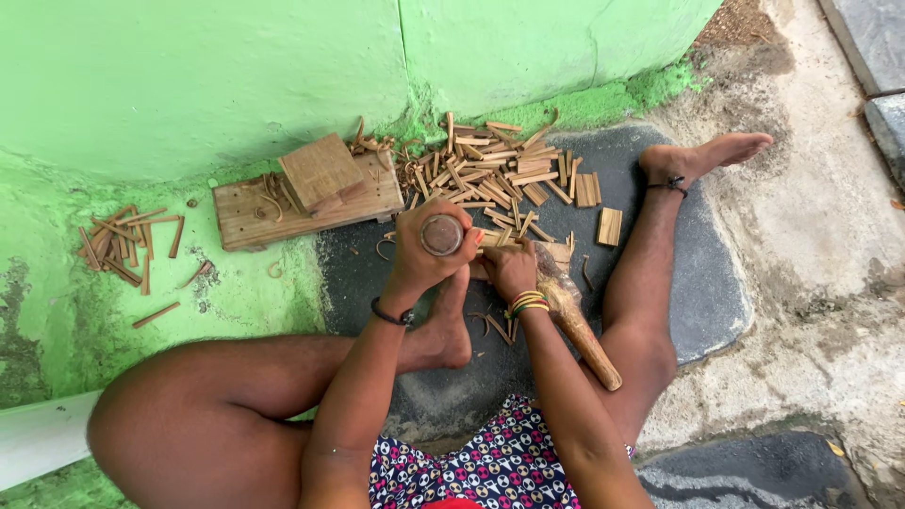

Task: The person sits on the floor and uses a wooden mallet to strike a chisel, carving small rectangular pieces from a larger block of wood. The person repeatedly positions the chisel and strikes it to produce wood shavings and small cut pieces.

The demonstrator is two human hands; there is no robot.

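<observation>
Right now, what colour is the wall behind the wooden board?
Bright green wall, head view; board is brown.

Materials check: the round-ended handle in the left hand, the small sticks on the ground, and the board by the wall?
Handle in the left hand: looks like wood, smooth worn end, brown. Small sticks: pale split wood or bamboo, raw fibrous faces; can't tell which. Board: unfinished sawn wood, visible grain, rough edges.

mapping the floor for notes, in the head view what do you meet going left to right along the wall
small scatter of sticks → wooden board → square wood block → left hand → right hand → flat wood piece → foot
</observation>
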